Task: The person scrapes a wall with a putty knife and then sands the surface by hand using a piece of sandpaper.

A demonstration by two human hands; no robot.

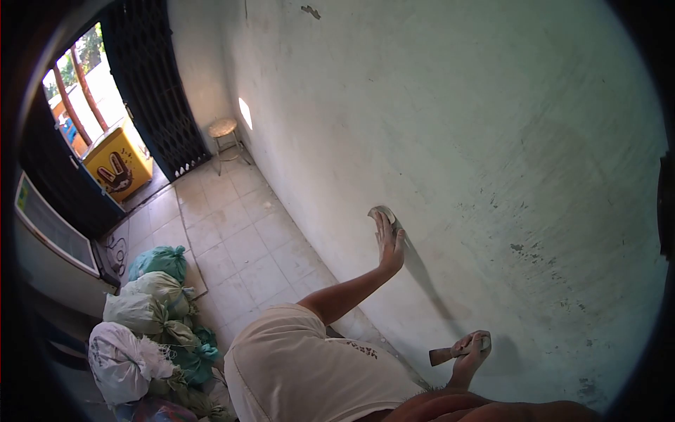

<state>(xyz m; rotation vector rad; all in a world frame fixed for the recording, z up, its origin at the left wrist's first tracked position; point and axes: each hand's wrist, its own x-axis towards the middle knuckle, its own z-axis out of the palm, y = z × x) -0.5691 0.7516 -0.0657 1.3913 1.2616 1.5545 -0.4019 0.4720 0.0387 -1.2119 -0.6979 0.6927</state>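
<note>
My left hand is stretched out to the wall, fingers long and flat over a thin pale sheet that looks like a piece of sandpaper. The sheet's curled edge shows beyond the fingertips, and most of the rest lies hidden under the hand. Lower and to the right, my right hand is wrapped around the handle of a putty knife. Its flat, dark blade points left, close to the wall. The painted wall has scuffs and dark chipped patches to the right of my hands.
Several tied sacks are piled on the tiled floor at the lower left. Behind them stands a glass-topped freezer. A round stool is by the far wall corner, near a folding metal gate. A yellow box stands in the doorway.
</note>
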